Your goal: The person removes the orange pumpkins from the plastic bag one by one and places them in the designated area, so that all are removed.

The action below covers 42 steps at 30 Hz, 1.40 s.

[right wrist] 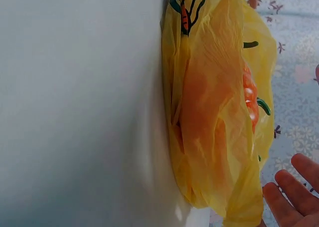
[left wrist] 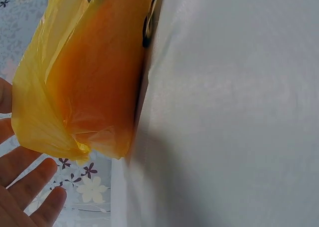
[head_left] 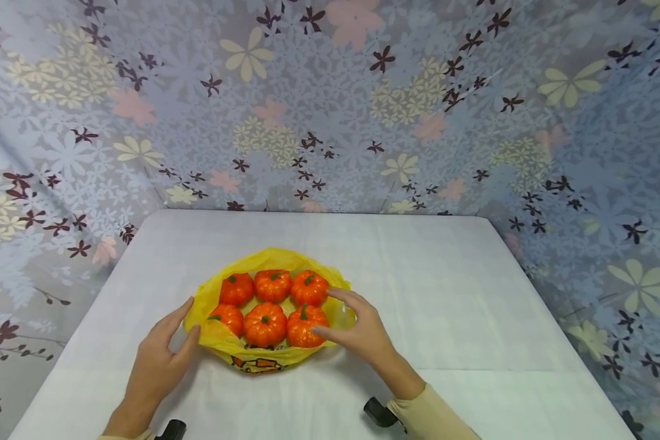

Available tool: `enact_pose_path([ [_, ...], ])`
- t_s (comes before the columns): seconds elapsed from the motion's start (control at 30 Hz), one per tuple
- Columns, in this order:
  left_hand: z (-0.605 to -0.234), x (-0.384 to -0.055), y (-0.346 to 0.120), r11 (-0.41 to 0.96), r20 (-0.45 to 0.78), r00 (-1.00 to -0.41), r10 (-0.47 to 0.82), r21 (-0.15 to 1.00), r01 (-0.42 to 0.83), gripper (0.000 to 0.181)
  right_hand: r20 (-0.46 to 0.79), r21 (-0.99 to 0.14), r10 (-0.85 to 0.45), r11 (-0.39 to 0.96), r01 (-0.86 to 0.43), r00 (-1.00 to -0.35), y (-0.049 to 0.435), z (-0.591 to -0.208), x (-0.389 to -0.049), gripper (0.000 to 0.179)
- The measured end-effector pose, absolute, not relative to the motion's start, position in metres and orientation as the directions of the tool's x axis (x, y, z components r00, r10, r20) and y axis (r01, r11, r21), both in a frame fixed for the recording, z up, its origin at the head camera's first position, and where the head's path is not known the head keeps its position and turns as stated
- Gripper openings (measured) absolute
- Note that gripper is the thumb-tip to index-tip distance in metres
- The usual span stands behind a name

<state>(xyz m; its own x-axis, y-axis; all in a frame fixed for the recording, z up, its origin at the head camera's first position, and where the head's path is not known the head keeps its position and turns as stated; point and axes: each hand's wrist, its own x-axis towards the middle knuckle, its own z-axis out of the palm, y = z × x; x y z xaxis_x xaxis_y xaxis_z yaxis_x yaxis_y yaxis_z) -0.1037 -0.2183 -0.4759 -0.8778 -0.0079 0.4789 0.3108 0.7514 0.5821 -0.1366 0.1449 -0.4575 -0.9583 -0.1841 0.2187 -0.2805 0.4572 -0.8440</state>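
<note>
A yellow plastic bag (head_left: 220, 340) stands on the table with its mouth spread wide, showing several small orange pumpkins (head_left: 264, 324) with green stems, set in two rows. At the bag's left rim is my left hand (head_left: 159, 360), thumb and fingers apart; in the left wrist view its fingers (left wrist: 31, 183) are spread beside the plastic. My right hand (head_left: 367, 330) reaches over the right rim, its thumb by the front right pumpkin (head_left: 307, 326) and its fingers by the back right pumpkin (head_left: 310, 288). Whether either hand touches the plastic is hard to tell.
A white cloth covers the table (head_left: 445, 293), which has rounded far corners. Floral fabric (head_left: 330, 110) hangs behind it and along both sides. Dark wrist-camera parts (head_left: 379, 412) show at the cuffs.
</note>
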Motion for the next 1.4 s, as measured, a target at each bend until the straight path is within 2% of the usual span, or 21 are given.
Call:
enact_pose_path([
  [0.3,-0.477,-0.105,-0.221,0.727,0.535,-0.845,0.005,0.578,0.37,0.055,0.254,-0.821,-0.19,0.477,-0.315,-0.949,0.141,-0.467,-0.141,0.074],
  [0.6,-0.481,-0.103,-0.222,0.74,0.525,-0.851,0.005,0.57,0.356,0.056,0.174,-0.825,-0.178,0.511,-0.242,-0.968,0.137,-0.474,-0.142,0.078],
  [0.77,-0.482,-0.103,-0.223,0.738,0.532,-0.847,0.008,0.568,0.364,0.056,0.159,-0.813,-0.199,0.529,-0.243,-0.967,0.134,-0.475,-0.142,0.083],
  [1.4,-0.481,-0.102,-0.223,0.743,0.503,-0.864,0.016,0.572,0.347,0.053,0.118,-0.779,-0.218,0.584,-0.226,-0.969,0.124,-0.485,-0.142,0.086],
])
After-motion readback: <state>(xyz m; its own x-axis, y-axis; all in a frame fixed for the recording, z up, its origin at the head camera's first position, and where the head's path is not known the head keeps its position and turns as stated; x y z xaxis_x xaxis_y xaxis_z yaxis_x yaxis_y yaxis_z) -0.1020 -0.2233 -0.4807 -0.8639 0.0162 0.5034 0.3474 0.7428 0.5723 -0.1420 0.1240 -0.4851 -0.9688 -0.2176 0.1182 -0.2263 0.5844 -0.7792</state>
